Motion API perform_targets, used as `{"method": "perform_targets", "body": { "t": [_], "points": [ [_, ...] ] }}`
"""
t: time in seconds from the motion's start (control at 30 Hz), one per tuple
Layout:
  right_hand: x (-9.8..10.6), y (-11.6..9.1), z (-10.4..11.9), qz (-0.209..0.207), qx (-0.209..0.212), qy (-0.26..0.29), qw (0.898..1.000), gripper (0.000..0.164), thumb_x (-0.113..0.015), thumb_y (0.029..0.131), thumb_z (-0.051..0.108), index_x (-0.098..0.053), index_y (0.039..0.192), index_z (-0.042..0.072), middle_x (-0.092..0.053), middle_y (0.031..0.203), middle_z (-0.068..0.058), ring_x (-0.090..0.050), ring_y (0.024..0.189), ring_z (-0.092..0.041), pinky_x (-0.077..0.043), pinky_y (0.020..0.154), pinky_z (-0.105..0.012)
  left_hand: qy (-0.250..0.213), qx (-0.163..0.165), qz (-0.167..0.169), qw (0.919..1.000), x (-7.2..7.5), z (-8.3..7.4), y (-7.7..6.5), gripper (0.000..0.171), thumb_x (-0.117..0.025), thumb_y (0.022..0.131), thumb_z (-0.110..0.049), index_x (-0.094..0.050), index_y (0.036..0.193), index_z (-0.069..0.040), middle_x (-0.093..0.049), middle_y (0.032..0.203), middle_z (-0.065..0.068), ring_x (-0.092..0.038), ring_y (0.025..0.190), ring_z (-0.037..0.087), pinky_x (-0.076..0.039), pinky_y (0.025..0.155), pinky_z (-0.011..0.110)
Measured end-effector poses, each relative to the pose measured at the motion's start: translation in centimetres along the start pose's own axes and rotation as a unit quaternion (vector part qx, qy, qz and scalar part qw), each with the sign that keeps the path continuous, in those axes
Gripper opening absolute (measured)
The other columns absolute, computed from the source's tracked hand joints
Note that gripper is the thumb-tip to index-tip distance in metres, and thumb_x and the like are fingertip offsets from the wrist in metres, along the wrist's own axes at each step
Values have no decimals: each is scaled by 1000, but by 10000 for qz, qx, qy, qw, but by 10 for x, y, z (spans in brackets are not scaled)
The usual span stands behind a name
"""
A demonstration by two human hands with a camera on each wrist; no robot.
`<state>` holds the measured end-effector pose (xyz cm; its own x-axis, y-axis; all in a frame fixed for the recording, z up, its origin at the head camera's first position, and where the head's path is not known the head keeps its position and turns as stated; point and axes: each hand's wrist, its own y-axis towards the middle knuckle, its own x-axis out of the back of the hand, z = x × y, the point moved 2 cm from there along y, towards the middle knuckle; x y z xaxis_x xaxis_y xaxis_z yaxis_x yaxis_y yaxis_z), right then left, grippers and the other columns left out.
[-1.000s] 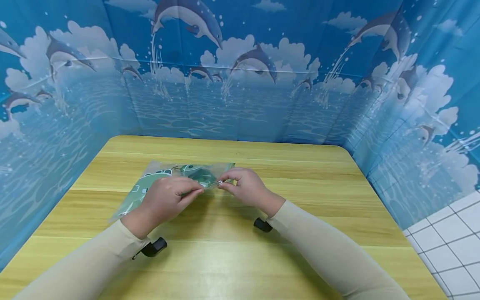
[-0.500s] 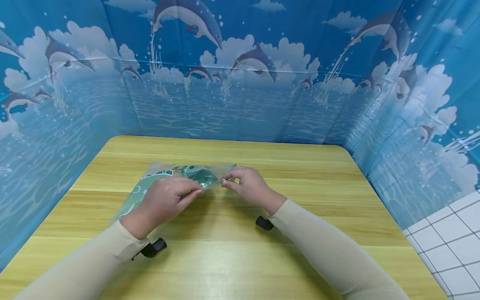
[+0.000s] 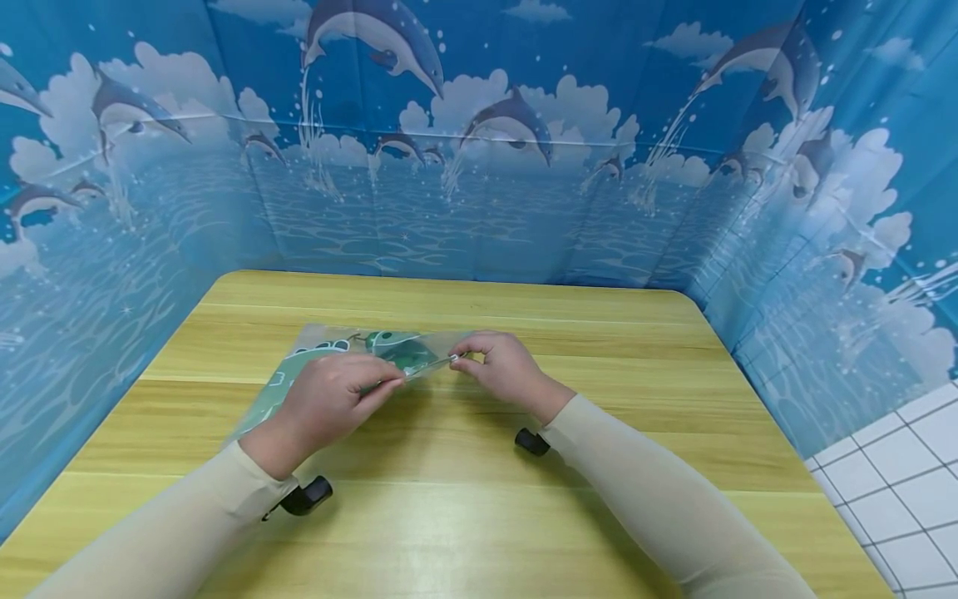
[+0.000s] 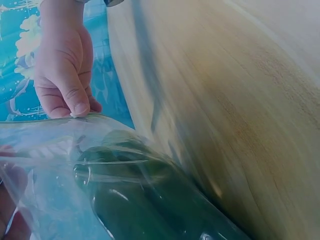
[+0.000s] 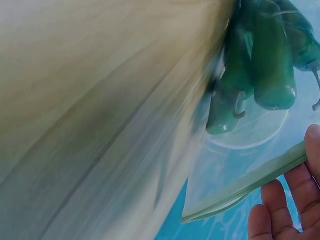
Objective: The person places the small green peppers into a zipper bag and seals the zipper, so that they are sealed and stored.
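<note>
A clear zip bag (image 3: 436,343) with a green cartoon print lies on the wooden table, its near edge lifted. Several green peppers (image 5: 272,60) show through the plastic in the right wrist view. My left hand (image 3: 333,395) pinches the zip edge near its middle. Farther right along that edge, my right hand (image 3: 505,370) pinches a small white slider (image 3: 453,358) between thumb and index finger. The left wrist view shows this hand across the bag, with the slider (image 4: 74,115) under the thumb tip. The left forearm and hand cover part of the print.
The yellow wooden table (image 3: 599,341) extends around the bag on all sides. A blue curtain (image 3: 479,216) printed with dolphins hangs behind it and along both sides. White tiles (image 3: 898,474) appear at the lower right. Black wrist cameras (image 3: 307,496) sit under both cuffs.
My right hand has moved a short way right along the zip edge with the slider, and the edge between the hands is longer. My left hand has stayed in place.
</note>
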<state>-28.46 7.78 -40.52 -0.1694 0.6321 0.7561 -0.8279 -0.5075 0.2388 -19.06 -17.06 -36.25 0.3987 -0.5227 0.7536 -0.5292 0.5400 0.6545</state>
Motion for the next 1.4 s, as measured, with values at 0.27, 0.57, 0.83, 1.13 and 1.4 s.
{"method": "perform_targets", "body": {
  "t": [0.27, 0.57, 0.83, 1.13, 1.4],
  "points": [
    [1, 2, -7, -17, -116, -141, 9998, 14, -76, 98, 24, -82, 110, 19, -78, 118, 1, -72, 114, -20, -60, 96, -42, -31, -54, -116, 9999, 0, -1, 1, 13, -86, 84, -15, -84, 97, -14, -81, 89, -5, -76, 81, 13, -63, 68, 33],
    [3, 3, -13, 59, -231, -123, 9996, 13, -75, 99, 25, -81, 109, 20, -78, 118, 2, -71, 116, -20, -59, 102, -43, -5, -33, -154, 9999, 0, -1, 1, 11, -86, 85, -16, -84, 96, -15, -81, 89, -6, -76, 80, 12, -63, 67, 33],
    [5, 4, -18, 66, -247, -181, 9995, 13, -75, 99, 24, -81, 109, 19, -78, 117, 2, -72, 115, -20, -59, 102, -43, -13, -43, -164, 9999, 0, -2, 1, 11, -85, 86, -16, -84, 97, -16, -81, 89, -5, -78, 82, 13, -65, 72, 36],
    [7, 3, -20, 24, -316, -286, 9991, 15, -75, 99, 25, -81, 110, 18, -78, 117, 1, -72, 113, -20, -59, 101, -44, 9, -18, -126, 9999, 0, -2, 1, 11, -86, 86, -16, -84, 96, -16, -81, 89, -6, -78, 84, 14, -65, 72, 36],
    [7, 4, -26, 17, -397, -329, 9987, 15, -74, 100, 26, -81, 111, 19, -77, 118, 1, -72, 115, -20, -59, 101, -44, 14, -29, -139, 9999, 1, -3, 1, 11, -85, 86, -17, -84, 97, -16, -81, 90, -5, -78, 85, 14, -65, 73, 37]
  ]
}}
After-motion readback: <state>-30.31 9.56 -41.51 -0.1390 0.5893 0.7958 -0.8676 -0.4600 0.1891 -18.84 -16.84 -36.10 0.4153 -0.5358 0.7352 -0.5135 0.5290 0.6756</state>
